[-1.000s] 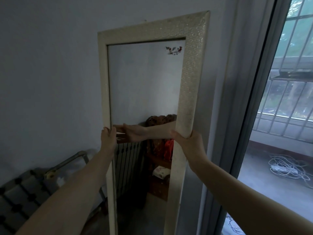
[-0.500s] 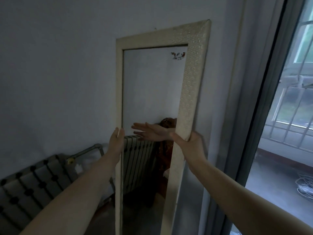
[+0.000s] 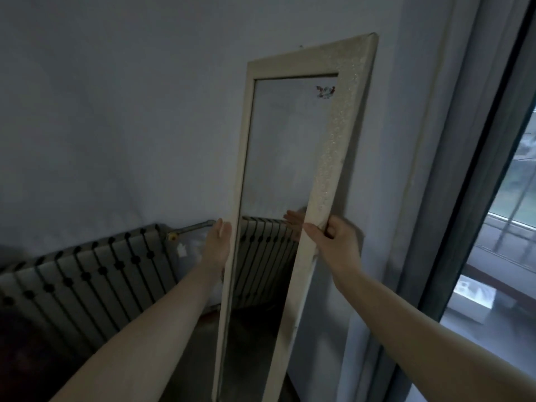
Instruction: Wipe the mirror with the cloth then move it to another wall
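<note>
The tall mirror [image 3: 290, 158] leans slightly, caught between both hands. The right hand [image 3: 338, 245] grips its right frame edge, thumb on the front and fingers curled behind. The left hand [image 3: 219, 242] presses flat against the left frame edge, fingers straight. A small sticker [image 3: 325, 92] sits high above the right fingers. A radiator [image 3: 87, 282] runs left of and below the left fingers

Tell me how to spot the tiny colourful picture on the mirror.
Find the tall pale-framed mirror next to the window. Look at the top right corner of its glass. The picture there is the only red-and-blue spot.
</note>
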Available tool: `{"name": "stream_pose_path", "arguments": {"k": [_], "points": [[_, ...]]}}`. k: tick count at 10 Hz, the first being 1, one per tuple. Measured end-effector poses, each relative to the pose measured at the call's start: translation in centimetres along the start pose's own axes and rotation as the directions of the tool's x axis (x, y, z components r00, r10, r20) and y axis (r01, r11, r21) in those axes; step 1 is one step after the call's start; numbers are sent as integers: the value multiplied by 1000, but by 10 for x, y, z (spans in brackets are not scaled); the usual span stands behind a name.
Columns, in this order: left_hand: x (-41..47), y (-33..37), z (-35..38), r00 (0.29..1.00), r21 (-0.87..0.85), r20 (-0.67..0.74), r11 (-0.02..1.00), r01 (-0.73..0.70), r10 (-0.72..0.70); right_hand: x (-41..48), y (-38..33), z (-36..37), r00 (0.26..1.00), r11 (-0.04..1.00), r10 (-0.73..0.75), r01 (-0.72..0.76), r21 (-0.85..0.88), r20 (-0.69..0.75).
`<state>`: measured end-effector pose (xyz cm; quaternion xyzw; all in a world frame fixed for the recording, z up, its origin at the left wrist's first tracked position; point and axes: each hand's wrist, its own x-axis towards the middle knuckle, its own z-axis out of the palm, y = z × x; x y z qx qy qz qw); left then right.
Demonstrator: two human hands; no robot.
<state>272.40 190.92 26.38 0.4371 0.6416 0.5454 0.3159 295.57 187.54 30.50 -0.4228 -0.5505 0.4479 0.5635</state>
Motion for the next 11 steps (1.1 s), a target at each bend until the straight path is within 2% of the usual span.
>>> {"name": "stream_pose_path", "arguments": {"k": [3,5,7,9,11], "points": [[-71,10,-18,992,-7,-122,1000,19,-20,-18,-1,-18,996,1000,27,-27,-3,80],[-103,7,-39,990,19,-139,1000,-10,13,-30,-4,-22,995,999,26,-28,20,92],[-118,17,-68,975,125,-220,992,-14,42,-46,-12,-19,999,999,-14,12,49,41],[-125,21,-97,972,260,-209,964,-54,111,-59,-21,-9,997,997,-76,75,-33,-27],[-128,31,-128,963,323,-216,943,-82,158,-75,-48,4,985,985,-163,160,-71,-50]]}}
